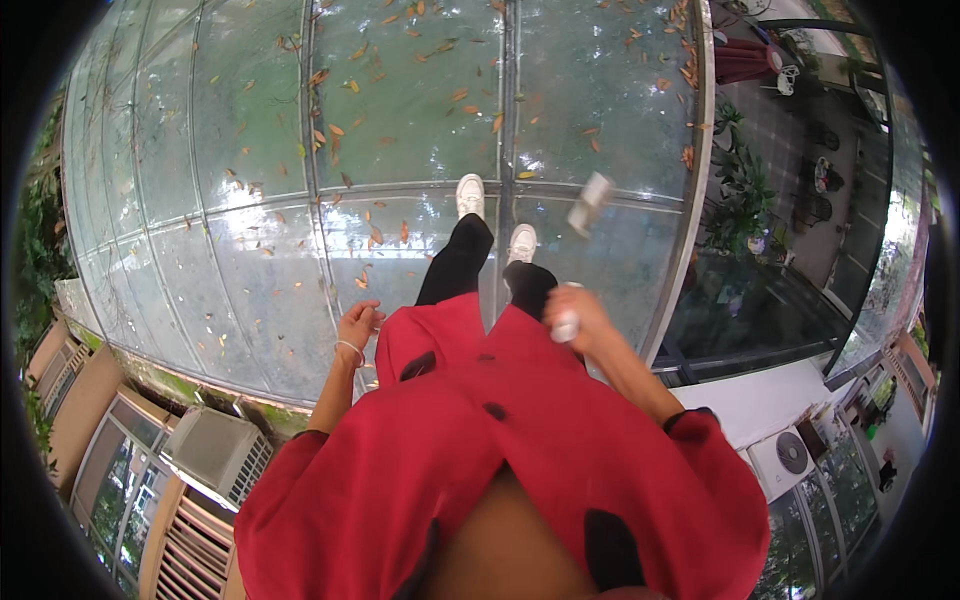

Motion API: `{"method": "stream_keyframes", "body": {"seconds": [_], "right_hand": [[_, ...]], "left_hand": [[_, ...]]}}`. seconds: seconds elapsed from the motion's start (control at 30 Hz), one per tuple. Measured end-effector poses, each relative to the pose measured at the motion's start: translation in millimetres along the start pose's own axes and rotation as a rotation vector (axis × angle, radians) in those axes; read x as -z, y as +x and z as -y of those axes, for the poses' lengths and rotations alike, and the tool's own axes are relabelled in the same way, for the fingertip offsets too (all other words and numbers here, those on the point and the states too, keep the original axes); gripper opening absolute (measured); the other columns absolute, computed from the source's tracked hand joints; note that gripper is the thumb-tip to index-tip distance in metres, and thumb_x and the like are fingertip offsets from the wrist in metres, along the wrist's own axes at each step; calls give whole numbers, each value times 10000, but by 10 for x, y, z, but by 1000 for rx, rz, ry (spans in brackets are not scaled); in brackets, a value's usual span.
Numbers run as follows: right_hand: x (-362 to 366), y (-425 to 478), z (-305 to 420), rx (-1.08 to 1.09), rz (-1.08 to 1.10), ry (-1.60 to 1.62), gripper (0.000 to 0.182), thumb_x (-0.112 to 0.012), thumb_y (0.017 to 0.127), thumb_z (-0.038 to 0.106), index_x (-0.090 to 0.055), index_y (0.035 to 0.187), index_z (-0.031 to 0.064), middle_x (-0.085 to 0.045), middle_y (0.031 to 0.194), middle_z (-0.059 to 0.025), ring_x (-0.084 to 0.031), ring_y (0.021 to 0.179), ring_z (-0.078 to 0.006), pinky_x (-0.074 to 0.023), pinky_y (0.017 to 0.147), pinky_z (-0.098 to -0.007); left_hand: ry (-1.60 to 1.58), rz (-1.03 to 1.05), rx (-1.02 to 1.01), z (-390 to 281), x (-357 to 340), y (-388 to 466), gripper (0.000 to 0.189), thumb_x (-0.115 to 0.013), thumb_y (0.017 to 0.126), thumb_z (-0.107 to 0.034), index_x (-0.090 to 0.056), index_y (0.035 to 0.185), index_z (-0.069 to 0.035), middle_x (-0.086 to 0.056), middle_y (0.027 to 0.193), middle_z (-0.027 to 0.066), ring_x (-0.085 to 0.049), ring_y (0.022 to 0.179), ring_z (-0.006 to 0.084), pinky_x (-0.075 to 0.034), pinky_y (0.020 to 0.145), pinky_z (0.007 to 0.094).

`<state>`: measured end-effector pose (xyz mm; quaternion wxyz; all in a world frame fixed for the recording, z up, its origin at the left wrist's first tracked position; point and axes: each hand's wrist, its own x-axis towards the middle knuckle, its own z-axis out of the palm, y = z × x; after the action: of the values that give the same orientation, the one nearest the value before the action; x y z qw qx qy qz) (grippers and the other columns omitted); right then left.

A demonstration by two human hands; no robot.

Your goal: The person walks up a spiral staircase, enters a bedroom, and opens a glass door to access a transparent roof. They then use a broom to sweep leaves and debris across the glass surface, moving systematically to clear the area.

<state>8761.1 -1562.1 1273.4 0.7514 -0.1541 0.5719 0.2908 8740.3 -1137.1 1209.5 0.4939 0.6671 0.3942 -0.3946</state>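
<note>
My right hand (589,319) is closed around a white cylindrical object (568,328), perhaps a handle, beside my right thigh. Past it, above the glass, a blurred white and beige block-like piece (591,204) shows. Whether it joins what I hold cannot be made out. My left hand (363,322) hangs beside my left thigh with loosely bent fingers and nothing visible in it; a pale bracelet circles the wrist. My white shoes (470,195) stand on a glass panel roof (405,112) with metal seams. One foot is ahead of the other.
Dry leaves (375,235) lie scattered over the glass. A raised metal edge (679,247) bounds the roof at right, with a lower patio (795,180) and plants (739,187) beyond. Air-conditioner units (217,454) are fixed on both sides. A metal seam (508,97) runs ahead of my feet.
</note>
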Motion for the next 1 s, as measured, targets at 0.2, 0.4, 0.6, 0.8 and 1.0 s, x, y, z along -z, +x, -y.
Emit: {"method": "stream_keyframes", "body": {"seconds": [0.2,0.4,0.6,0.8,1.0], "right_hand": [[-1709,959,435,-200,577,-101,107,-473,826,39,-474,928,70,-365,501,28,-349,340,-85,-268,309,-239],[-1404,-352,299,115,266,-342,252,-463,804,-14,-462,1042,70,-340,488,8,-328,313,-100,-239,283,-262],[-180,-442,858,197,-164,-217,64,-464,815,32,-469,763,68,-387,517,7,-374,365,-103,-304,335,-257],[-1039,323,469,-7,70,-276,106,-496,835,91,-463,738,65,-417,552,4,-432,439,-102,-374,379,-263],[-1576,651,1077,-81,403,-330,110,-515,823,54,-481,928,57,-377,514,35,-350,360,-64,-261,325,-230]], "left_hand": [[-104,-134,40,-136,564,132,205,-482,892,-180,-601,1024,-77,-646,805,55,-601,640,117,-420,516,219],[-296,-194,56,-62,618,229,191,-494,882,-172,-607,1007,-80,-644,792,53,-599,633,120,-427,517,228],[-248,-28,55,-133,70,390,193,-482,890,-170,-607,1005,-79,-643,801,58,-600,656,122,-440,547,237],[172,-123,-305,-420,-232,531,389,-580,836,-135,-475,1198,-42,-595,976,101,-603,711,178,-487,617,295],[597,-73,-936,-2732,-1586,143,728,-650,712,-54,-302,1349,-116,-323,1334,156,-576,922,248,-481,786,361]]}}
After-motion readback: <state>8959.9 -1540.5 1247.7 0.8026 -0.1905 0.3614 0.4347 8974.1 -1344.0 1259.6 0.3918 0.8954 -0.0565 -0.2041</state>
